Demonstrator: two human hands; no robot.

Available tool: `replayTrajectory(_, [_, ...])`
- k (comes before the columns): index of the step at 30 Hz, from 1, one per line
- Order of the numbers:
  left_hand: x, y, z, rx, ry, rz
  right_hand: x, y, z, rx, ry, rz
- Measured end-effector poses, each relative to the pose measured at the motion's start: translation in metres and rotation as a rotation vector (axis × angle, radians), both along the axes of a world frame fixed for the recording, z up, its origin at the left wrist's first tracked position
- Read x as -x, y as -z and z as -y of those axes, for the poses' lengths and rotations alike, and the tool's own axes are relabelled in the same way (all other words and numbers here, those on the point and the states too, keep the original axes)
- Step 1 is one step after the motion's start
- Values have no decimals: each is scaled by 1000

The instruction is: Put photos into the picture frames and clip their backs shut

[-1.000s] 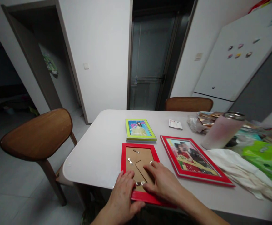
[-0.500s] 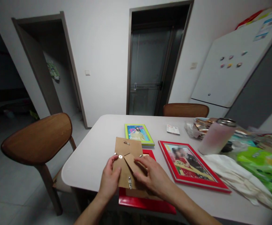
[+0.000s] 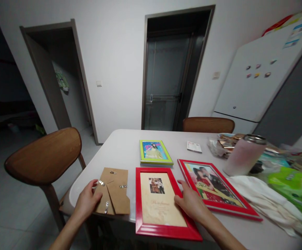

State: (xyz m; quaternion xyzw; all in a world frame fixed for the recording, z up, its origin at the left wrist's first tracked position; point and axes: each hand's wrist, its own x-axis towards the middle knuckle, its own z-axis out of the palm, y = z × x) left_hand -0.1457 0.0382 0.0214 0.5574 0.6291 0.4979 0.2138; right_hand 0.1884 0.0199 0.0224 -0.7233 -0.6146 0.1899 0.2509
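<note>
a brown wooden chair (image 3: pixel 44 156) stands out past the left hand (image 3: pixel 86 202), at the end of the white table (image 3: pixel 118 149). that hand is closed on a brown backing board (image 3: pixel 118 191), thumb on top at the board's left edge, right by one of its metal clips (image 3: pixel 106 207); the board is back side up, slightly turned. ahead of both hands, between them, lies a lime-green photo frame (image 3: pixel 156 164). nearer, just left of the right hand (image 3: pixel 192 205), is a red frame (image 3: pixel 138 201) — face up, a cream sheet (image 3: pixel 160 205) with a small photo (image 3: pixel 156 185) showing inside, its near end reaching past the table edge. the right hand grips this frame's right side, thumb on the border. well ahead of that hand is a small white card (image 3: pixel 194 147); just right of it, a second red frame (image 3: pixel 235 206) with a picture of a couple — then, farther right, a pink tumbler (image 3: pixel 246 156), a white cloth (image 3: pixel 265 194) and a green packet (image 3: pixel 292 189)
</note>
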Motion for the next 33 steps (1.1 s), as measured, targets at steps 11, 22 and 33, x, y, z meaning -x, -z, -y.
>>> replayTrajectory(11, [-176, -22, 58, -188, 730, -290, 21, -46, 21, 100, -10, -1124])
replayTrajectory(22, [-90, -31, 30, -134, 192, -78, -6, 0, -5, -53, 21, -207])
replayTrajectory(33, [-58, 14, 32, 13, 258, -314, -16, 19, -7, -105, -93, 298])
